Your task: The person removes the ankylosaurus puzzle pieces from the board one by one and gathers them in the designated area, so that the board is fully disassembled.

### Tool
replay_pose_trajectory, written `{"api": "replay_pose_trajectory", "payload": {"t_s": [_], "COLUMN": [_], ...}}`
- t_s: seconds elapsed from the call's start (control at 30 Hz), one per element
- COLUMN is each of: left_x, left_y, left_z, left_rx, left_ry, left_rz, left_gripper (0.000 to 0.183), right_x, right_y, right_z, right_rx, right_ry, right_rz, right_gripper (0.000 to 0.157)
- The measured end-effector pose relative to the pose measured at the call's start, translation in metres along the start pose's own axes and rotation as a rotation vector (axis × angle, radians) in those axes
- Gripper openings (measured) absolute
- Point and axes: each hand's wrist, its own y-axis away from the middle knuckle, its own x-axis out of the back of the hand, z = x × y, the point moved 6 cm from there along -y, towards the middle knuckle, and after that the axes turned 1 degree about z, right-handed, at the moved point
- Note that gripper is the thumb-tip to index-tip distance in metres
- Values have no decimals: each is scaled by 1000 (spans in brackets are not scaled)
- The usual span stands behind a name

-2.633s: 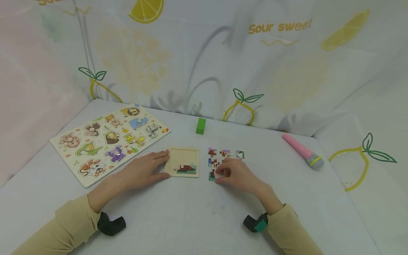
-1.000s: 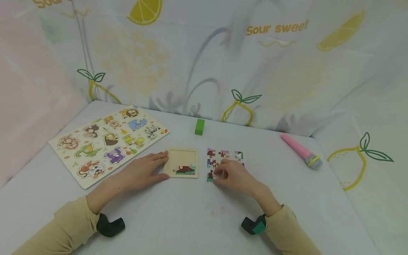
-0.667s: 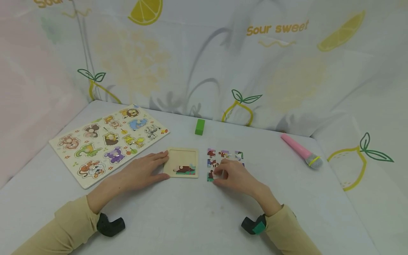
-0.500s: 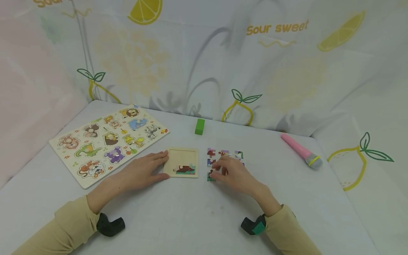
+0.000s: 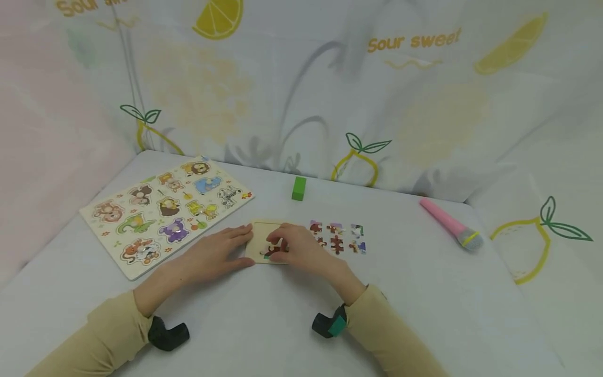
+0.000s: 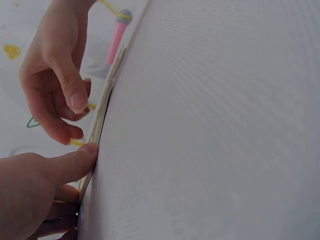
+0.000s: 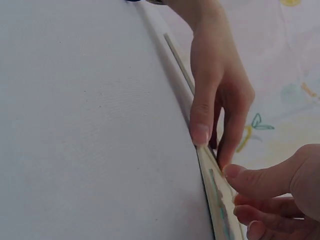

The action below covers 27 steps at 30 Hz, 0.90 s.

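Below-left of centre in the head view, the left hand [image 5: 218, 250] is bracing the wooden tray [image 5: 259, 235] with nearly straight fingers while the right hand [image 5: 305, 251] is arching over it, half-curled, any hold unclear, flat pressing probably serving best, and loose puzzle pieces [image 5: 336, 244] are lying below-right of centre.

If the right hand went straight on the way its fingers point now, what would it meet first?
Probably the left rim of the wooden puzzle tray, if low enough; otherwise the left hand touching that edge. Fingertip height is hard to judge.
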Motion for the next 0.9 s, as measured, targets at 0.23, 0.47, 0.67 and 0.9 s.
{"api": "replay_pose_trajectory", "payload": {"t_s": [0.23,0.47,0.67,0.9], "left_x": [1,0,0,0], "left_y": [-2,-2,0,0], "left_z": [0,0,1,1], "left_rx": [8,8,4,-3], "left_ry": [-27,-30,-35,-31], "left_rz": [4,-2,-3,0], "left_gripper": [69,69,69,69], "right_x": [-10,-16,-19,-19], "right_y": [-1,-1,0,1], "right_z": [3,5,5,7], "right_rx": [-21,-42,-32,-6], "right_ry": [50,26,16,13], "right_rz": [25,11,-1,-1], "right_gripper": [28,29,28,27]}}
